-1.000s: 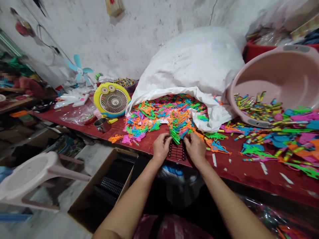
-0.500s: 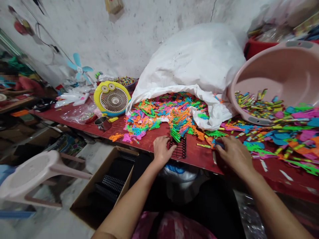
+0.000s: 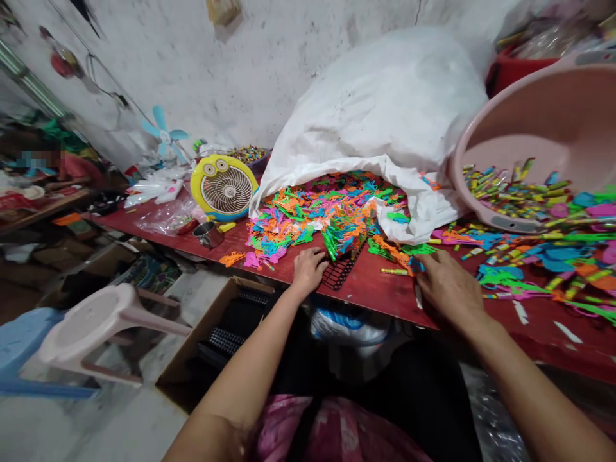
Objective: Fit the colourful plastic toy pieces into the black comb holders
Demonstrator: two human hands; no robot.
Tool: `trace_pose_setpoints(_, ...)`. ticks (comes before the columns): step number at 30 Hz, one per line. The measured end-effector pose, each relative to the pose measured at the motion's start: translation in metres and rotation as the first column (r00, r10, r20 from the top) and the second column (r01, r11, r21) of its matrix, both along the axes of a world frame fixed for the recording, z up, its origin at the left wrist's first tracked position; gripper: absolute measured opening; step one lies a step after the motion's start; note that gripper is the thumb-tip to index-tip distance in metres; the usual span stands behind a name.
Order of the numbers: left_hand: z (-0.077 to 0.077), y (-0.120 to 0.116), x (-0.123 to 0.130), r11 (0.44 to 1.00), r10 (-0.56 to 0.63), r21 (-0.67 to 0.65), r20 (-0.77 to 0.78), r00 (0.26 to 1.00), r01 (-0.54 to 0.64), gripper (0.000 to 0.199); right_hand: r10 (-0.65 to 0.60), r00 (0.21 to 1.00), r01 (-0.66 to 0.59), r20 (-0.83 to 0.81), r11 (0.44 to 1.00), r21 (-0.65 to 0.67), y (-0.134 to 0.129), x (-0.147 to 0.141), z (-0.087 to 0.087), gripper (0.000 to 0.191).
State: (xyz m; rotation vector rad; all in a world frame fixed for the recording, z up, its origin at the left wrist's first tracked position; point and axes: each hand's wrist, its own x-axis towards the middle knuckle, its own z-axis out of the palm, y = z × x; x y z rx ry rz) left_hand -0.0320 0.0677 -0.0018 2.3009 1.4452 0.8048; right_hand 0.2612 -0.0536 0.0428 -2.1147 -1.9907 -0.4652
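My left hand point(image 3: 309, 271) is at the left edge of a black grid rack point(image 3: 333, 277), its fingers curled over that side. The rack lies slanted on the red table, its far part beneath a row of green, blue and orange plastic pieces point(image 3: 342, 236). Farther right, my right hand point(image 3: 450, 285) is closed, with a small blue plastic piece point(image 3: 416, 264) at its fingertips. Touching or close to that piece is an orange one point(image 3: 397, 253). A wrapped candy-like stick point(image 3: 394, 272) lies just left of it.
A white sack point(image 3: 385, 109) spills colourful plastic pieces. The pink basin point(image 3: 462, 173) at right holds wrapped sticks, with more pieces before it. At left are a yellow fan point(image 3: 197, 192) and metal cup point(image 3: 208, 235). Below stand a carton point(image 3: 180, 346) and stools point(image 3: 96, 321). Another person sits far left.
The black rack has turned and shifted left along with my left hand. My right hand stays by the blue piece. The whole view has swung slightly left.
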Motion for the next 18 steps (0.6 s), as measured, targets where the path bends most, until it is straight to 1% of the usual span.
trace_pose_setpoints(2,0.000,0.005,-0.004,1.000,-0.014,-0.010,0.010,1.000,0.014,0.024,0.106,0.993,-0.105,0.051,0.994,-0.010,-0.004,-0.010,0.001,0.026)
trace_pose_setpoints(4,0.000,0.008,-0.007,1.000,-0.017,-0.008,0.023,1.000,0.017,0.024,0.153,0.985,-0.150,0.078,0.987,-0.051,-0.006,-0.019,0.000,0.026)
trace_pose_setpoints(7,-0.001,0.007,-0.010,1.000,-0.019,0.005,0.060,0.998,0.019,0.026,0.115,0.992,-0.110,0.057,0.991,-0.080,-0.002,-0.025,0.000,0.027)
trace_pose_setpoints(9,-0.002,0.000,-0.010,1.000,-0.008,0.020,0.089,0.996,0.006,0.029,0.091,0.995,-0.086,0.038,0.991,-0.107,0.003,-0.024,0.000,0.027)
trace_pose_setpoints(12,-0.005,-0.022,-0.011,0.995,0.051,0.072,0.189,0.981,-0.065,0.029,0.091,0.995,-0.083,0.050,0.987,-0.140,0.008,-0.024,0.001,0.025)
trace_pose_setpoints(13,-0.006,-0.032,-0.010,0.989,0.082,0.100,0.262,0.962,-0.112,0.028,0.107,0.993,-0.099,0.053,0.986,-0.131,0.008,-0.025,0.000,0.025)
trace_pose_setpoints(14,-0.006,-0.044,-0.009,0.979,0.111,0.126,0.337,0.935,-0.161,0.027,0.128,0.990,-0.122,0.051,0.987,-0.108,0.008,-0.026,-0.001,0.025)
trace_pose_setpoints(16,-0.004,-0.067,-0.004,0.962,0.147,0.153,0.415,0.898,-0.228,0.024,0.179,0.983,-0.178,0.030,0.983,-0.041,0.005,-0.031,-0.004,0.028)
trace_pose_setpoints(17,-0.002,-0.079,0.000,0.960,0.147,0.150,0.448,0.882,-0.236,0.023,0.210,0.978,-0.210,0.012,0.978,0.000,0.003,-0.034,-0.006,0.028)
trace_pose_setpoints(18,0.000,-0.089,0.006,0.970,0.121,0.129,0.482,0.868,-0.207,0.023,0.248,0.969,-0.247,-0.010,0.968,0.040,0.001,-0.038,-0.008,0.028)
